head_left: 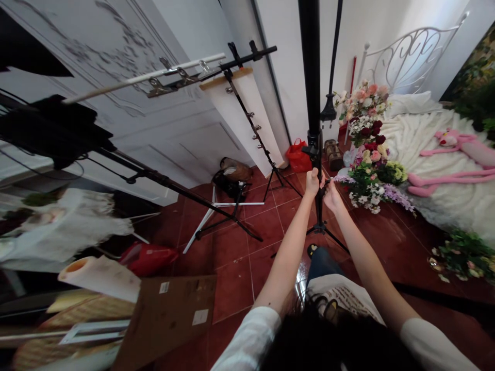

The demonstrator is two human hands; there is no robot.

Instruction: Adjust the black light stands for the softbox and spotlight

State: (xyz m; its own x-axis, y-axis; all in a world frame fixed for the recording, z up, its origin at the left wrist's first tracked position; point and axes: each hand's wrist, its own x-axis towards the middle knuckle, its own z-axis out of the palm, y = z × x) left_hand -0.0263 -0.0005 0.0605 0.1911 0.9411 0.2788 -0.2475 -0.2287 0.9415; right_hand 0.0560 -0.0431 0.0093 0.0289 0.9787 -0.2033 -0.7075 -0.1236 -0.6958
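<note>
A black light stand [309, 56] rises upright in front of me, its tripod legs [320, 226] spread on the floor. My left hand [314, 181] is closed around the pole just below a black clamp collar [312, 144], thumb pointing up. On the pole's right side, my right hand [332, 197] is pinched on a small dark part that looks like a knob; the fingers partly hide it. A black power plug [328, 109] dangles on its cord beside the pole, above my hands and touching neither.
Artificial flowers [371, 154] stand close on the right, by a bed with a pink plush toy [460, 147]. Another black stand [178, 191] crosses the left side. A clip-hung backdrop roll [247, 118], red bag [298, 156] and cardboard [166, 314] are around.
</note>
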